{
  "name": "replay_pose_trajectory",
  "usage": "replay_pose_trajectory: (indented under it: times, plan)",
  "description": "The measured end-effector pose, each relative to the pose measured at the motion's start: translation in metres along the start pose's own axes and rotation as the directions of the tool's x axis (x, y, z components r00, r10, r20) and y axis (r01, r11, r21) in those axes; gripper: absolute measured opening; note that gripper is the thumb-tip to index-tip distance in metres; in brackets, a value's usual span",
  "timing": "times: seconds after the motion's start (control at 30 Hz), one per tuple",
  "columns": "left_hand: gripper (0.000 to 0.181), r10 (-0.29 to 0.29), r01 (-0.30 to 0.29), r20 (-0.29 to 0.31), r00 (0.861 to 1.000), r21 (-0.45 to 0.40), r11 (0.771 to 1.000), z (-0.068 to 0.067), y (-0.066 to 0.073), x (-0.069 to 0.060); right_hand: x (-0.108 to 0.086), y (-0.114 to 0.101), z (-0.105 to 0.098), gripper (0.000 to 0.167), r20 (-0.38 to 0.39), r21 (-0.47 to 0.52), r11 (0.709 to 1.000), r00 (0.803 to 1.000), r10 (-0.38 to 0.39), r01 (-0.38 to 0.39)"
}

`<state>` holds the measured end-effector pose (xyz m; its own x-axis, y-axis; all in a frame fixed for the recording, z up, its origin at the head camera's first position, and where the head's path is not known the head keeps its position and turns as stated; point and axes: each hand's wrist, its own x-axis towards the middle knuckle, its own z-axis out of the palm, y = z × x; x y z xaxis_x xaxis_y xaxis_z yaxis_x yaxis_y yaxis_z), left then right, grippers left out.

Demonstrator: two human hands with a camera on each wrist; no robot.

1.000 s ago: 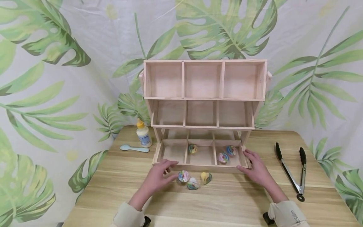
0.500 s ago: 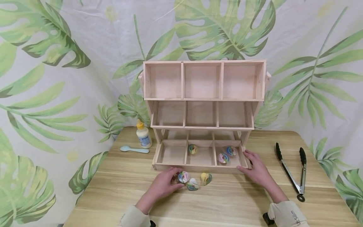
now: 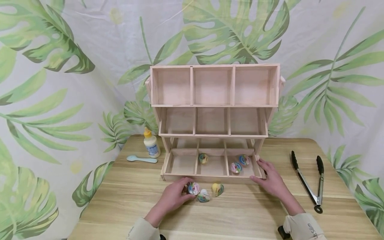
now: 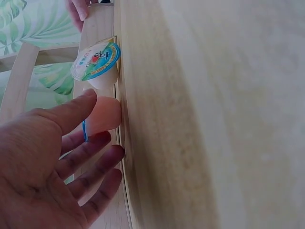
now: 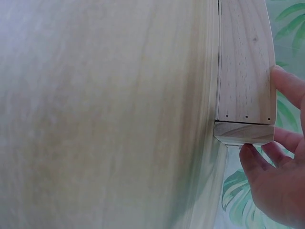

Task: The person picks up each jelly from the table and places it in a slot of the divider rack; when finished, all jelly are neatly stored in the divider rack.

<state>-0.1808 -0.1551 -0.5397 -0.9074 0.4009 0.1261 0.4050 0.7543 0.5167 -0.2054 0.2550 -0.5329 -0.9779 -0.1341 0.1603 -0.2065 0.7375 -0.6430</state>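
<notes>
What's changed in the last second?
The left hand moved right and slightly back from the wooden rack, now reaching around the leftmost cup on the table; grip unclear. The right hand stayed on the rack; no cup visibly shifted.

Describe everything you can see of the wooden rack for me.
The wooden rack looks like pale, unpainted wood and stands upright on the table. Three tiers sit one above another between side supports, each split by two dividers into three open compartments. The bottom tier holds one cup in its middle compartment and two in the right one. The right hand grips its bottom right front corner.
</notes>
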Motion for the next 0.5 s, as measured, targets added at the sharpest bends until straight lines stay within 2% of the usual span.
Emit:
replay_pose_trajectory:
  times: [0.33, 0.5]
  plan:
    - [0.051, -0.011, 0.010, -0.014, 1.000, -0.046, 0.999, -0.008, 0.002, -0.001, -0.001, -0.001, -0.001, 0.082, -0.001, 0.015, 1.000, 1.000, -0.004, 0.004]
    - [0.049, 0.017, -0.020, -0.030, 0.999, -0.079, 0.997, -0.017, 0.009, 0.000, -0.001, -0.001, 0.000, 0.082, -0.002, 0.017, 1.000, 1.000, -0.005, 0.005]
